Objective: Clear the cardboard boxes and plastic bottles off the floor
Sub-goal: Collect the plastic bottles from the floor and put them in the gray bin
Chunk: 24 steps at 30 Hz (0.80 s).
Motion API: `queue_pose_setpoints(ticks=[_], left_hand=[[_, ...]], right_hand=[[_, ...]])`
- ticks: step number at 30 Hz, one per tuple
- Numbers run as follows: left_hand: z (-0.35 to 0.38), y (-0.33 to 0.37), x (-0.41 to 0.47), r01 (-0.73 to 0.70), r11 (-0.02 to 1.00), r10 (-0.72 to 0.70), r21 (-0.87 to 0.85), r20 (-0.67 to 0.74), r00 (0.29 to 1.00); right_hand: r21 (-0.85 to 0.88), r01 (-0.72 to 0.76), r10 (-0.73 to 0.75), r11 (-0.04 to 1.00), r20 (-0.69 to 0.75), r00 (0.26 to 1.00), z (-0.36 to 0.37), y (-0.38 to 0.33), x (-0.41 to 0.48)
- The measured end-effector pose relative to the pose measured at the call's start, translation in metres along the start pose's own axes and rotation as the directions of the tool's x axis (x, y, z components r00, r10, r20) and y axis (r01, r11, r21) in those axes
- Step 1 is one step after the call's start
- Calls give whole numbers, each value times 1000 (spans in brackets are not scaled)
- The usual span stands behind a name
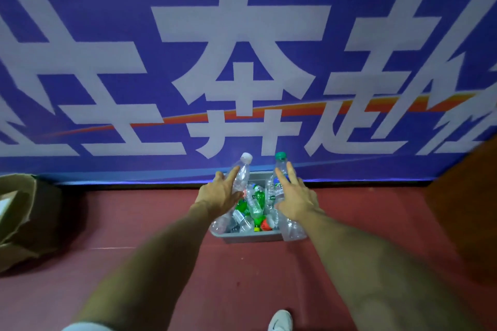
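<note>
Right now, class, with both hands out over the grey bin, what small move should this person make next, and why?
Probably let both bottles drop. The left hand touches a white-capped clear bottle and the right hand a green-capped bottle, fingers straight, both directly above the grey bin, which already holds other plastic bottles.

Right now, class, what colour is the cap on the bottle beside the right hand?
Green; the bottle cap beside the right hand, clearest in head view.
</note>
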<state>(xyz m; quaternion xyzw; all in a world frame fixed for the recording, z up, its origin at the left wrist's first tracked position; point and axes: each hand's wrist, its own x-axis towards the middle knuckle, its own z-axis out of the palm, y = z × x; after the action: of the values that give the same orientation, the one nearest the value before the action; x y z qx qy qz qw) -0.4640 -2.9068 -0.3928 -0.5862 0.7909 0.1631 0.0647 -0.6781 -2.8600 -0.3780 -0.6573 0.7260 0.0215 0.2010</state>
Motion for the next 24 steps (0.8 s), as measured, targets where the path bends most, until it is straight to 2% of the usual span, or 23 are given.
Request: queue_pose_setpoints(ticks=[9, 13, 15, 18, 22, 24], left_hand=[[-3, -10, 79, 64, 991, -63, -115, 15, 998], [12, -29, 119, 23, 991, -19, -129, 33, 999], [32, -39, 151, 12, 993, -7, -114, 43, 999], [77, -53, 209, 76, 983, -78, -168, -6, 997], [166, -81, 273, 147, 968, -151, -202, -2, 989], [212, -95, 298, 197, 941, -196, -274, 30, 980]], right_hand=[[-46, 71, -68, 996, 67, 995, -14, 2, 98], [-62, 58, -52, 996, 93, 994, -1, -7, 142], [-57, 64, -56, 996, 125, 991, 25, -7, 172], [-90, 98, -88, 991, 106, 990, 75, 0, 233], [-88, 91, -76, 992, 157, 985, 158, 20, 302], [-108, 76, -57, 991, 168, 984, 200, 35, 331]])
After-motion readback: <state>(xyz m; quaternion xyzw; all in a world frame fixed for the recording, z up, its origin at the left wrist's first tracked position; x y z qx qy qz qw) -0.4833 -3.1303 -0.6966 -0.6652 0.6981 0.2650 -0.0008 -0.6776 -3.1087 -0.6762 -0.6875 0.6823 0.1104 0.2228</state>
